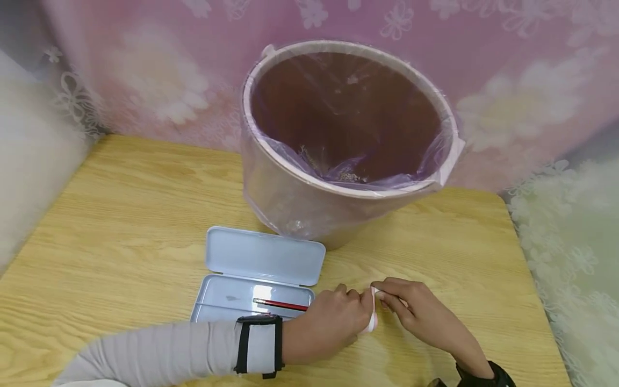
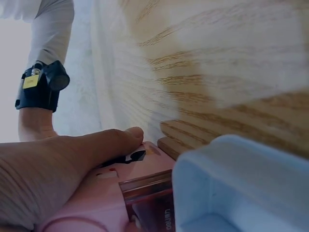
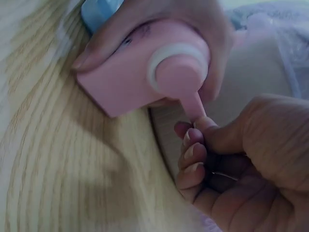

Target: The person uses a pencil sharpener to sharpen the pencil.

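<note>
- On the pink sharpener (image 2: 120, 193) under my thumb, small letters sit sideways on its dark clear part; I make out something like "colum", but not surely.
- Nothing else I see carries readable writing.

Head view is evenly lit, soft daylight feel, no harsh shadows; the table (image 1: 121, 226) shows clear wood grain in the middle. Glare glints off the plastic liner (image 1: 290, 215) on the bin. Edges bend and smear, the left side especially blurred. Left wrist view is dimmer, washed white at upper right, the blue case (image 2: 241, 188) up close and soft. Right wrist view is hazy, with a soft shadow on the wood under the pink sharpener (image 3: 140, 72).
</note>
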The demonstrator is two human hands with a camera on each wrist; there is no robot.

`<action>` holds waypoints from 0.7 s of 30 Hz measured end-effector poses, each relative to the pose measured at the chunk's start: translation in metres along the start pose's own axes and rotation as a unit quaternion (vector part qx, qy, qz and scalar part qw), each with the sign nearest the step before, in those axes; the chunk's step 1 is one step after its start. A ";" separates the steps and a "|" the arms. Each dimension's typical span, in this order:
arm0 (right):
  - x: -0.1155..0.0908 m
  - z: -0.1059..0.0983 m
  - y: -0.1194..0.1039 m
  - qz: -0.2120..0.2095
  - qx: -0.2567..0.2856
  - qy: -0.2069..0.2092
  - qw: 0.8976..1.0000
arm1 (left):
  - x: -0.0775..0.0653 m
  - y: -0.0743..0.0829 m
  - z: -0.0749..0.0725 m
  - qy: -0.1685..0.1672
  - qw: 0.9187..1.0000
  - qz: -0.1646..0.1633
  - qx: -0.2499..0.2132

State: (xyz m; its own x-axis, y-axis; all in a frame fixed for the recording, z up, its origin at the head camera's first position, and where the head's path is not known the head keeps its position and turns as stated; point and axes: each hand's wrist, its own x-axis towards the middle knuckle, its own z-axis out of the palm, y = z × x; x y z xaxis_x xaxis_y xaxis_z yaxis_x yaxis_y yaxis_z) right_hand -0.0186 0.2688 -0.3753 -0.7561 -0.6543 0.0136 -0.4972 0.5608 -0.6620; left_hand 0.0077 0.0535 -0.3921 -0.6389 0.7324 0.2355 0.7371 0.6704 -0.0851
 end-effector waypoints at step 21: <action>-0.027 0.048 0.018 0.002 0.064 -0.036 0.997 | -0.007 0.011 0.002 0.018 0.999 -0.026 0.010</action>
State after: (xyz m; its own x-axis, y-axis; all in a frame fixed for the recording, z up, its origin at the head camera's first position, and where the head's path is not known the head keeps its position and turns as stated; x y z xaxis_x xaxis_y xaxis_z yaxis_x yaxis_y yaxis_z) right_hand 0.0126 0.2724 -0.4235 -0.7234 -0.6892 -0.0405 -0.4321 0.4977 -0.7521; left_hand 0.0199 0.0563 -0.3967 -0.6674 0.6918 0.2757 0.6980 0.7101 -0.0920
